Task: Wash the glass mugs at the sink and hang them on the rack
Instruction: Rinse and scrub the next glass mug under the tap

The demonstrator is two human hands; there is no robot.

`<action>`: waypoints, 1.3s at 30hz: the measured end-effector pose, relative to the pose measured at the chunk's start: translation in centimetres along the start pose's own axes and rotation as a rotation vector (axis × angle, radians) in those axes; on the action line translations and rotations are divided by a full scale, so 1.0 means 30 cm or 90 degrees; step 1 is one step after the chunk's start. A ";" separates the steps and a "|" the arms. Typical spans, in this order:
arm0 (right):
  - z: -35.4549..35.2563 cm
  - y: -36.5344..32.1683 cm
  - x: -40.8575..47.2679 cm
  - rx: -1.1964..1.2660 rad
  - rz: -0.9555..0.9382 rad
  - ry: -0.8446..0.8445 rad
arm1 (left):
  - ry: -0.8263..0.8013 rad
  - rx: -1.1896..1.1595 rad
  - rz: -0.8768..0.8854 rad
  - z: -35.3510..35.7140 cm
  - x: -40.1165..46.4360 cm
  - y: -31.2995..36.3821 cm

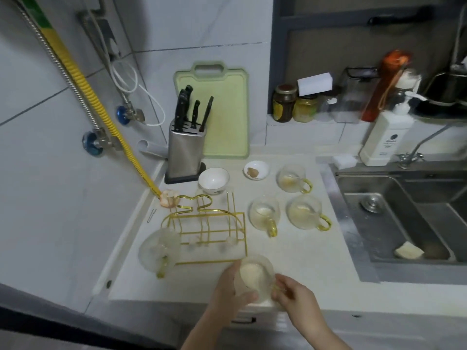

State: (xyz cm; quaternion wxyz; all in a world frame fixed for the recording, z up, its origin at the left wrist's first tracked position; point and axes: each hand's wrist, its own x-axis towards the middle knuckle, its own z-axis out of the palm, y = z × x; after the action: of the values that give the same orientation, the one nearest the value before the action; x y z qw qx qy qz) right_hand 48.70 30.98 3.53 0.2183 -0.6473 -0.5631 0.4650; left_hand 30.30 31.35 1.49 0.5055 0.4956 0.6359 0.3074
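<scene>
At the near edge of the pale stone worktop [303, 251], both hands hold one clear glass mug with a yellow handle [255, 275], which has a pale residue inside. The left hand [233, 289] wraps around the mug's left wall, its fingers [246, 298] curled under the glass. The right hand [294, 295] meets the mug's right side, its fingers [279, 280] pinching the handle there. The mug sits just beside the front right corner of the gold wire rack [209, 231].

One clear glass mug hung on the rack's left end [159, 251] tilts outward, handle pointing down. Three more clear glass mugs with yellow handles stand upright on the worktop between the rack and the steel sink [394, 218]: one farthest back [293, 178], one nearer the rack [264, 214], and one nearer the sink [305, 212], each with a pale film inside.

Behind the rack are a white ceramic bowl [213, 180], a small white dish with something brown [256, 170], a steel knife block with black-handled knives [185, 145] and a pale green cutting board [222, 109] leaning on the wall. A pale scrap [409, 251] lies in the sink
</scene>
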 end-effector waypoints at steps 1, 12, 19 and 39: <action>-0.040 0.015 -0.011 0.017 -0.004 0.017 | 0.009 -0.019 0.010 0.037 -0.002 0.027; -0.703 0.320 -0.213 0.170 -0.065 0.252 | -0.125 -0.028 0.189 0.698 -0.040 0.479; -1.109 0.544 -0.356 0.185 -0.046 0.371 | -0.227 -0.003 0.261 1.170 -0.052 0.689; -1.760 0.667 -0.023 0.208 0.041 0.521 | -0.262 -0.041 0.216 1.759 0.336 1.079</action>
State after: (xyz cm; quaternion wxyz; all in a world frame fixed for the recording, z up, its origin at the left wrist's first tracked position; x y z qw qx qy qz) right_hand 104.05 37.66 12.56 0.5084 -0.7521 -0.3290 0.2599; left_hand 90.66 45.37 11.12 0.5807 0.6308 0.4179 0.3003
